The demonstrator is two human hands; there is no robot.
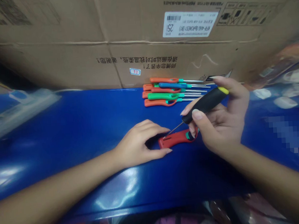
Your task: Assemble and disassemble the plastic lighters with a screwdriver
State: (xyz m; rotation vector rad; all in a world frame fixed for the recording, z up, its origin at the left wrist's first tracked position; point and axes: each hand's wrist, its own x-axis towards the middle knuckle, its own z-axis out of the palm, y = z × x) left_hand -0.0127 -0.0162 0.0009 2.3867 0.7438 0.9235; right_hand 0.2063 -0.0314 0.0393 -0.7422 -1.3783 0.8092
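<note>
A red gas lighter (pixel 175 139) lies on the blue table in front of me, its butt end to the left. My left hand (pixel 141 143) has thumb and fingers on either side of that end, steadying it. In my right hand (pixel 221 121) is a screwdriver (pixel 206 104) with a black handle and a yellow cap. Its thin shaft slants down to the left, and the tip meets the lighter near the slot by its butt end. The right hand covers the lighter's nozzle end.
Several lighters (pixel 163 96) in orange, red, green and blue lie in a stack behind, nozzles to the right. A large cardboard box (pixel 73 66) stands along the back of the blue table (pixel 72 130). Clear plastic packaging (pixel 23 113) is at the left, and white pieces (pixel 285 102) sit at the right.
</note>
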